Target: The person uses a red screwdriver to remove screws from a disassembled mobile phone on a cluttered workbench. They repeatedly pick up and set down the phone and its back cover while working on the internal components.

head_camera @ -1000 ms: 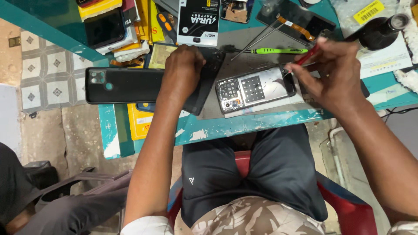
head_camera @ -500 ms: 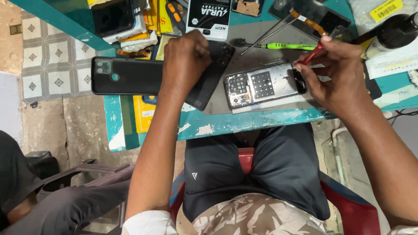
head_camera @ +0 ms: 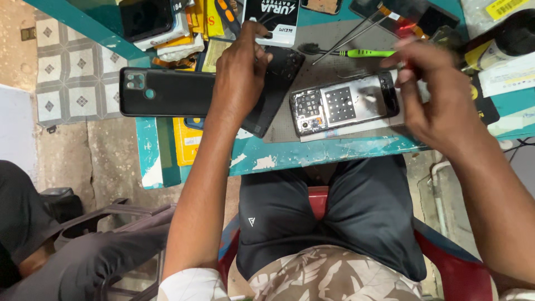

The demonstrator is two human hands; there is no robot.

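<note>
An opened phone (head_camera: 343, 103) lies with its back off on a grey mat (head_camera: 334, 134), showing its metal shields and circuit board. My right hand (head_camera: 437, 97) hovers over the phone's right end, fingers pinched on a small red-handled tool (head_camera: 408, 65) that is blurred. My left hand (head_camera: 239, 72) rests palm down on a black phone panel (head_camera: 276, 89) left of the phone, fingers bent toward a black-and-white box (head_camera: 276, 19). A black back cover (head_camera: 167, 92) with a camera cluster lies further left, overhanging the table edge.
Green-handled tool (head_camera: 368, 53) and metal tweezers (head_camera: 348, 36) lie behind the phone. Phone parts, yellow packets (head_camera: 186, 139) and boxes crowd the teal table (head_camera: 334, 156). A dark bottle (head_camera: 501, 42) stands at the far right. Another person's legs (head_camera: 83, 251) are at the lower left.
My right hand has lifted a little off the phone's right end with the tool. My left hand's fingers have stretched further toward the box. The view has shifted slightly.
</note>
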